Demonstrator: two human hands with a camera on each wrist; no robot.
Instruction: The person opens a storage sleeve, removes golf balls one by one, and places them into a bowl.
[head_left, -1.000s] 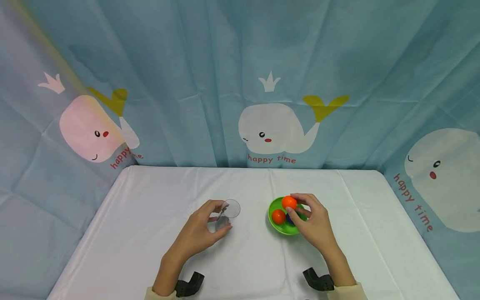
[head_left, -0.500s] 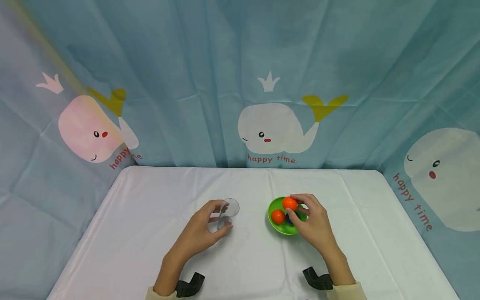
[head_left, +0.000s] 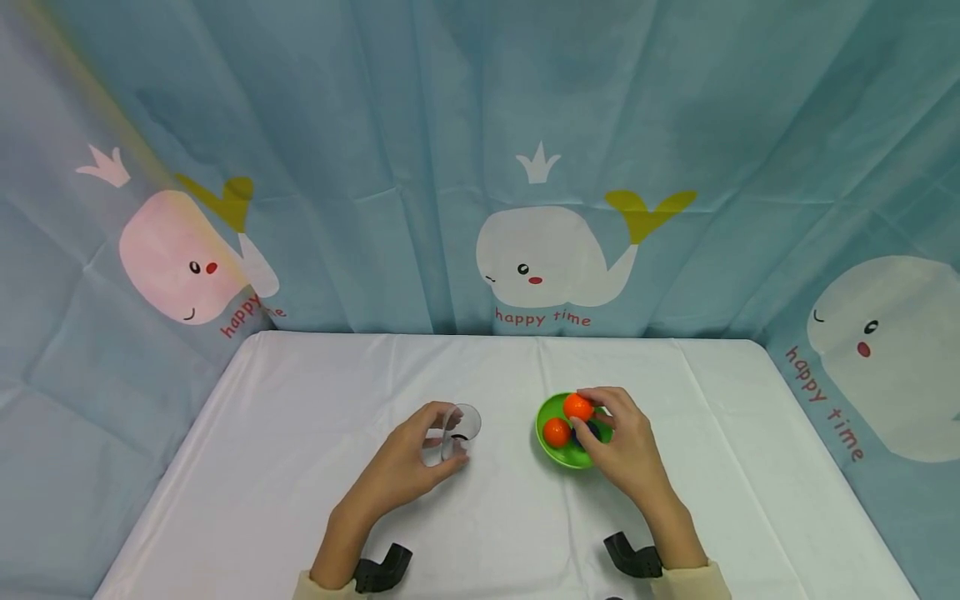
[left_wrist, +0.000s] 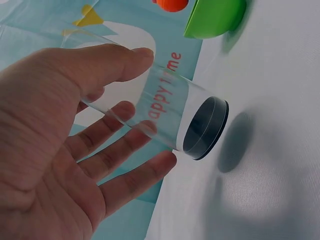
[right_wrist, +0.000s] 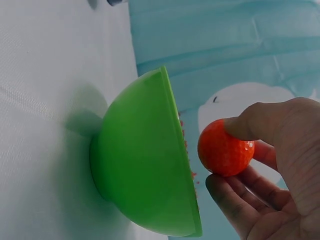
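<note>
My left hand [head_left: 408, 457] holds a clear tube [left_wrist: 172, 107] between thumb and fingers, its round mouth facing up in the head view. In the left wrist view, the tube's black base [left_wrist: 206, 129] stands apart from its shadow on the cloth. My right hand [head_left: 628, 442] pinches an orange ball [right_wrist: 225, 148] with thumb and fingertips, just over a green bowl [right_wrist: 145, 155]. Inside the bowl lie another orange ball [head_left: 557, 433] and a dark blue ball [head_left: 595, 430], the latter partly covered by the right hand.
A white cloth [head_left: 300, 417] covers the table. Behind it and at both sides hangs a blue curtain [head_left: 375, 250] printed with whales. Black wrist mounts [head_left: 382, 568] sit on both wrists.
The tube has shifted slightly and changed tilt in my left hand, so its dark base now shows through the mouth. My right hand and the pinched ball have hardly moved.
</note>
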